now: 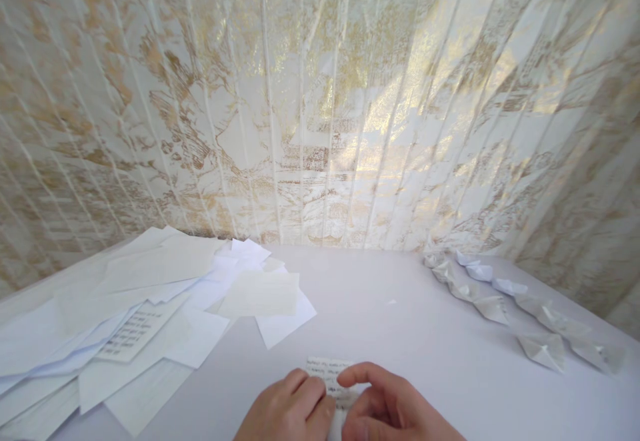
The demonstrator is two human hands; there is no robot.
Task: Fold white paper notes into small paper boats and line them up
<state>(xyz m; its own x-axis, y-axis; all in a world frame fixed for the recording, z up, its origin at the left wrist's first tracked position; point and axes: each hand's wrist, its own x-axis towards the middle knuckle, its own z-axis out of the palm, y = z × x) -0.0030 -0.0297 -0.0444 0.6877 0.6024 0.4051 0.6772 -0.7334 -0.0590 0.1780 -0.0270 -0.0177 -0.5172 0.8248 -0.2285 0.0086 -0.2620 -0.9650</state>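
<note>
A small printed sheet of paper (327,365) lies at the near edge of the table, in front of me, its lower part folded or bent between my hands. My left hand (290,409) presses on its left side with curled, closed fingers. On the right side, my right hand (395,407) has its index finger arched over the paper and its other fingers curled in at the paper's edge. My hands cover most of the lower part of the sheet.
Loose sheets of paper (165,261) are heaped across the left of the white table (360,307). Several folded paper boats (543,349) stand in two rows at the right. A tiny paper scrap (391,301) lies mid-table. Behind hangs a patterned curtain (280,127).
</note>
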